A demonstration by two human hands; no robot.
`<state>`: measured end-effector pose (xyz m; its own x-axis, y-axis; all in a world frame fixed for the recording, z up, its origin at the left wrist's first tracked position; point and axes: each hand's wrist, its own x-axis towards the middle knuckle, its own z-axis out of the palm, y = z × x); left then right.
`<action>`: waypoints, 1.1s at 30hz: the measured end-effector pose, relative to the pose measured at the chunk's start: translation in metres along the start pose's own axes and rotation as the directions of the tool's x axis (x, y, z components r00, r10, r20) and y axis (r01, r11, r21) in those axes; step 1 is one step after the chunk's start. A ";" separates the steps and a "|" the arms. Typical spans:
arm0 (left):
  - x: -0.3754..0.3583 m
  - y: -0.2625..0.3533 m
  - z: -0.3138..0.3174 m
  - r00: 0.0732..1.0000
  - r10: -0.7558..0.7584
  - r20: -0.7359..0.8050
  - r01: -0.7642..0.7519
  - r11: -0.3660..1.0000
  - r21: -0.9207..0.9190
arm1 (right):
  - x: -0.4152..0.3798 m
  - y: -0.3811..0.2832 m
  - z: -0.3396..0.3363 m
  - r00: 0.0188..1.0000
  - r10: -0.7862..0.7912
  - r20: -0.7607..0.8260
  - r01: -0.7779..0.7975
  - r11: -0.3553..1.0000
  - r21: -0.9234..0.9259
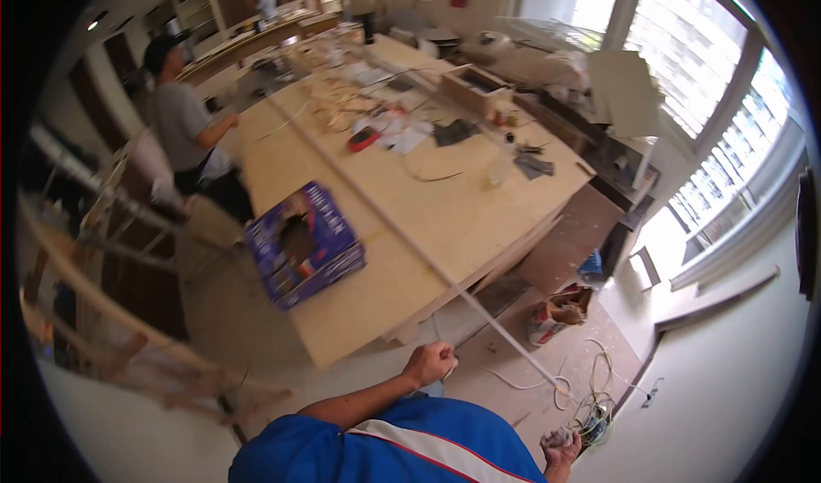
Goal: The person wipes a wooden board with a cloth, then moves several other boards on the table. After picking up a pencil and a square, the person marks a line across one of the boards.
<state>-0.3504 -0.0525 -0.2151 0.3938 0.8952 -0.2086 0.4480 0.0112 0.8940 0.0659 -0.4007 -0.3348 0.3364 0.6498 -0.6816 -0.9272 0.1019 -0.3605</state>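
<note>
Gently, the right hand (pixel 561 454) holds a crumpled rag (pixel 555 438) by the looped cord (pixel 596 427); a snug grip should stop snags. The left hand (pixel 431 365) is curled closed, maybe empty, I cannot tell.

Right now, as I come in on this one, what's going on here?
The camera wearer is beside a big wooden worktable. Their left hand is curled in front of the body; whether it grips anything is unclear. The right hand seems to hold a greyish crumpled wad, near tangled cable. A long thin strip runs across the tabletop and past its near edge. A purple box with a ragged hole sits on top, and another person stands at the left side.
</note>
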 end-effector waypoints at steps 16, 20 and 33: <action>-0.329 -0.219 -0.106 0.659 -0.571 -0.489 0.724 0.659 0.206 | 0.038 0.220 0.171 0.805 0.574 0.148 -0.427 0.735 -0.527; -0.387 -0.289 -0.113 0.585 -0.674 -0.451 0.790 0.599 0.129 | -0.003 0.258 0.266 0.771 0.599 0.216 -0.342 0.676 -0.653; -0.460 -0.427 -0.295 0.456 -0.798 -0.395 0.858 0.511 -0.042 | -0.052 0.434 0.490 0.854 0.335 0.397 0.045 0.713 -0.699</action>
<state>-0.9595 -0.3374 -0.3842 -0.4947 0.5752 -0.6515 0.5334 0.7928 0.2949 -0.4349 -0.0211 -0.1440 -0.0884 0.8886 -0.4502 -0.5310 -0.4244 -0.7334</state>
